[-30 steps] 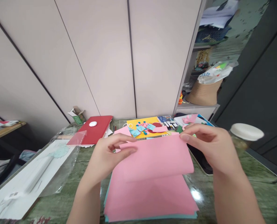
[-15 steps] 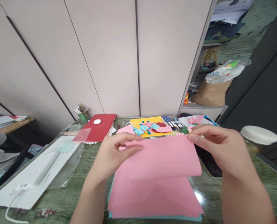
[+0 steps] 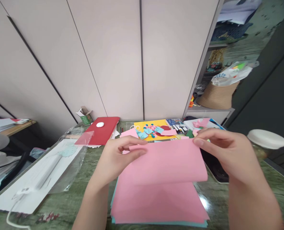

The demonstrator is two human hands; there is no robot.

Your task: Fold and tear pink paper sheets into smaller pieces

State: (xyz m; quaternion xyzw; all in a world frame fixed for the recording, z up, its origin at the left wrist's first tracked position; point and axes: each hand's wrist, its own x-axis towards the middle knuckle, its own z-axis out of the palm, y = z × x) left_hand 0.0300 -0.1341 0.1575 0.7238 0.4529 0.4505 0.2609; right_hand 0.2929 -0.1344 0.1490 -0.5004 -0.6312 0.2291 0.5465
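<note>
A pink sheet of paper (image 3: 168, 163) is bent over on itself, its near edge rolled toward me. My left hand (image 3: 119, 159) pinches its upper left corner between thumb and fingers. At the upper right corner, my right hand (image 3: 225, 150) grips the sheet the same way. Beneath it lies a stack of pink paper (image 3: 159, 204), with light blue paper (image 3: 161, 224) showing at the bottom and left edges. The fold's inside is hidden from me.
Behind the sheet are a yellow sheet (image 3: 139, 125) with small coloured pieces, scissors (image 3: 134, 127) and markers (image 3: 180, 127). A red folder (image 3: 103, 135) lies back left, a white board (image 3: 19, 201) at left. A dark tablet-like object (image 3: 216, 166) and a white-lidded jar (image 3: 267, 139) stand right.
Both hands keep the same pinch on the pink sheet. Only a very slight shift of the whole view shows.
</note>
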